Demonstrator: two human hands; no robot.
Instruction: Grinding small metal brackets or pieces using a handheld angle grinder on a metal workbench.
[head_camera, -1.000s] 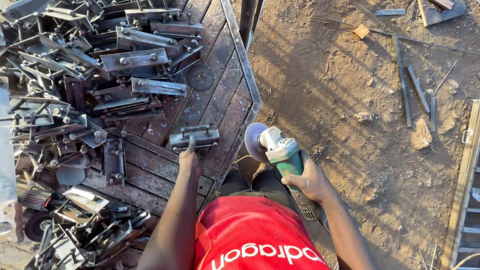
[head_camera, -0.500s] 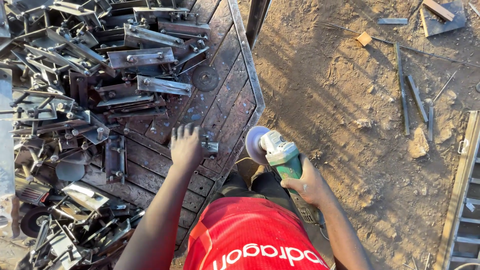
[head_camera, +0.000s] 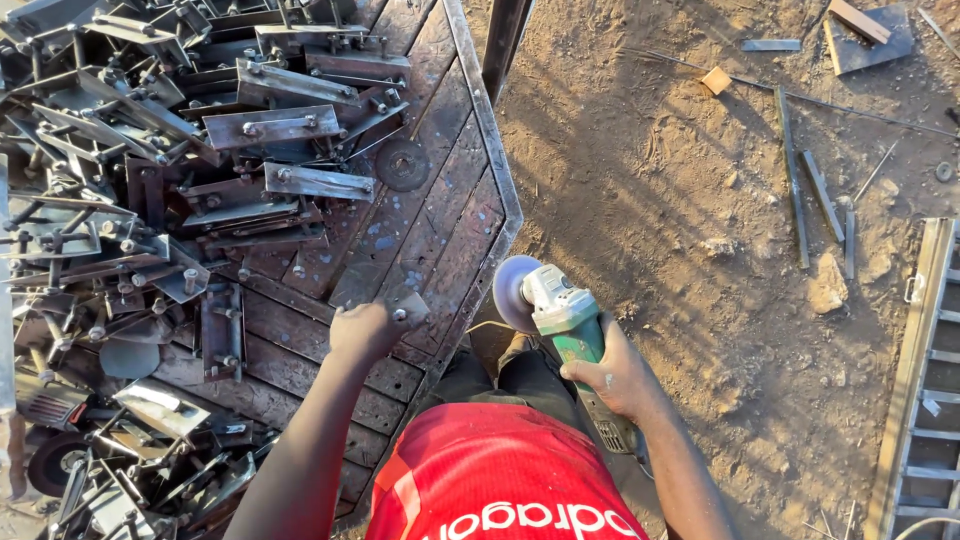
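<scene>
My left hand (head_camera: 368, 330) closes on a small metal bracket (head_camera: 408, 308) at the counter (head_camera: 440, 230) edge, mid-frame. My right hand (head_camera: 615, 375) grips the green grinder (head_camera: 560, 315) off the bracket. Many brackets (head_camera: 180, 170) sit piled upper left; grinding not begun on this one, I judge.

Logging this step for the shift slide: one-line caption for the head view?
Left hand grips a small metal bracket on the workbench; right hand holds a green angle grinder.

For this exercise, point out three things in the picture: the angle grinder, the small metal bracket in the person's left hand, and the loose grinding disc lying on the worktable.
angle grinder (head_camera: 570, 325), head view, on its green body.
small metal bracket (head_camera: 408, 308), head view, on its flat plate beside the fingers.
loose grinding disc (head_camera: 402, 165), head view, on its centre.
</scene>
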